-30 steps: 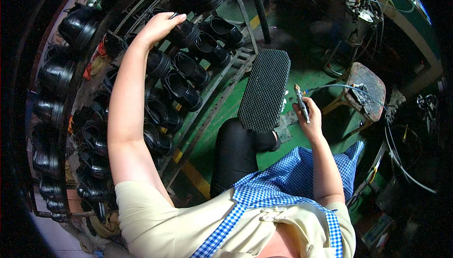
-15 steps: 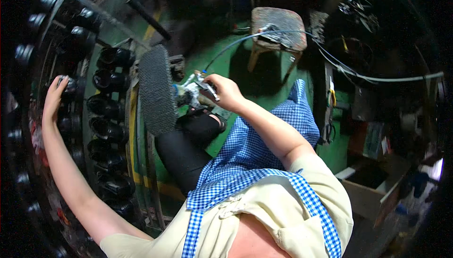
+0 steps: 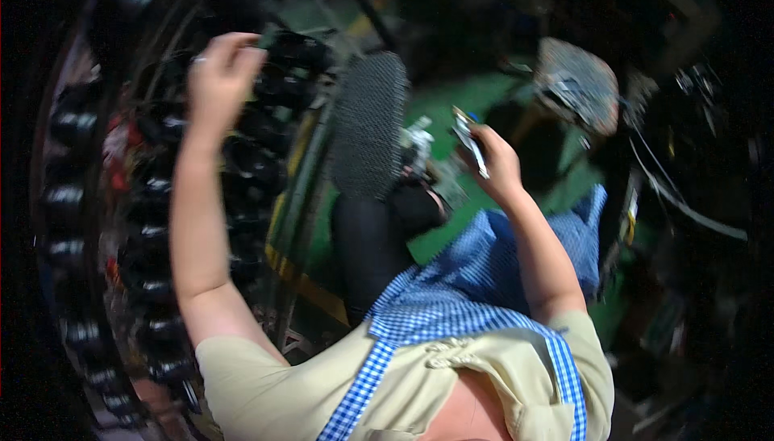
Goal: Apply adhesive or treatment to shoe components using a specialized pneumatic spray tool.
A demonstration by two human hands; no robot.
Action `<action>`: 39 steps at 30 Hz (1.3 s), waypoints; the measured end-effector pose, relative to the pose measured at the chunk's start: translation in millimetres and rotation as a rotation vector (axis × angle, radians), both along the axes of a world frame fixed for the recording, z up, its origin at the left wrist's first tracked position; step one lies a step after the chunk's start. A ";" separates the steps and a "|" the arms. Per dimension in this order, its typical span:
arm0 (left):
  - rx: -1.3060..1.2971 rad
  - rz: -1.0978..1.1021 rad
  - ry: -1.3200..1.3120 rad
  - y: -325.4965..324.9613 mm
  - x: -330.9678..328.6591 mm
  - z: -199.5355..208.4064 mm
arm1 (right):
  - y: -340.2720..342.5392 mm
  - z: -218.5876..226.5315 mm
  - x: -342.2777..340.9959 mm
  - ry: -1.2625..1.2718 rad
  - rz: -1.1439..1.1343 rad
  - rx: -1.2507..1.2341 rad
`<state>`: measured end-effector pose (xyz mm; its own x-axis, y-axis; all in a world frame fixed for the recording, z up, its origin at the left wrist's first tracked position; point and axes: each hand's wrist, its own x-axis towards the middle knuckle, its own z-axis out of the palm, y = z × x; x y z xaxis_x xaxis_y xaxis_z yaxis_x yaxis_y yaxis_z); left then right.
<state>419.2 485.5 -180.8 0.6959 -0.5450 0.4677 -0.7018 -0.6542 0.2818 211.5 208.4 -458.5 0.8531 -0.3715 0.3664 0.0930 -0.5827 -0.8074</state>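
Many black shoes [image 3: 74, 122] sit in rows from abt 8 to 10 o'clock, shiny but blurry. L hand [image 3: 216, 90] is up at 10 o'clock, by the shoes; can't tell if it touches one. Its fingers are bent, w/ the tips a bit apart; can't tell if they grasp a thing, b/c it's too blurry. Prob. the step in hand is a reach by the shoes. Any grab there would need a good pinch on one shoe, w/o a bump to the ones next to it.

At 12 o'clock is a long, dark, bumpy pad [image 3: 369, 126], w/ no hand on it. Blue check apron [image 3: 435, 320] is at 5 o'clock. Slim silver tool [image 3: 472, 147] is at 2 o'clock, in the R hand [image 3: 498, 163], well apart from the L one. R fingers are curled round it, tip up to 11 o'clock. Looks like the tool is just at the ready; using it would call for a firm hold and a free tip. Farther out at 2 o'clock is a worn stool [image 3: 592, 78], then a pale hose [image 3: 695, 220] at 3.
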 end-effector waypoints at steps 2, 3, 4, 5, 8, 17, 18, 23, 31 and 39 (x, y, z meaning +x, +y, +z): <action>0.085 -0.073 0.318 -10.8 1.0 -22.0 | 5.8 7.5 -3.3 -0.027 0.021 0.052; 0.175 -0.042 0.241 -13.2 10.7 -35.4 | 7.4 11.8 -4.5 -0.053 0.034 0.047; 0.265 -0.020 0.171 -15.7 24.4 -44.7 | 7.3 8.1 -5.0 -0.115 0.050 0.029; 0.326 0.048 -0.037 -17.9 37.4 -44.6 | 8.4 9.3 -5.5 -0.098 0.058 0.037; 0.429 0.338 -0.472 -44.9 84.2 -15.8 | 1.9 13.7 -11.2 -0.077 0.032 0.028; 0.436 0.522 0.144 -11.8 226.5 39.7 | 4.2 8.9 -6.5 -0.062 0.037 0.022; 0.360 0.442 0.191 8.2 237.6 41.9 | 8.2 14.3 -6.3 -0.057 0.063 0.053; 0.180 0.316 0.327 5.5 227.0 49.9 | 4.3 15.2 -4.9 -0.045 0.019 0.077; -0.435 -0.010 0.516 9.4 107.5 103.7 | 1.4 4.3 -3.3 -0.126 -0.020 0.045; -0.339 -0.221 0.693 -8.8 -46.3 83.5 | -18.7 0.7 -14.2 -0.065 0.129 0.169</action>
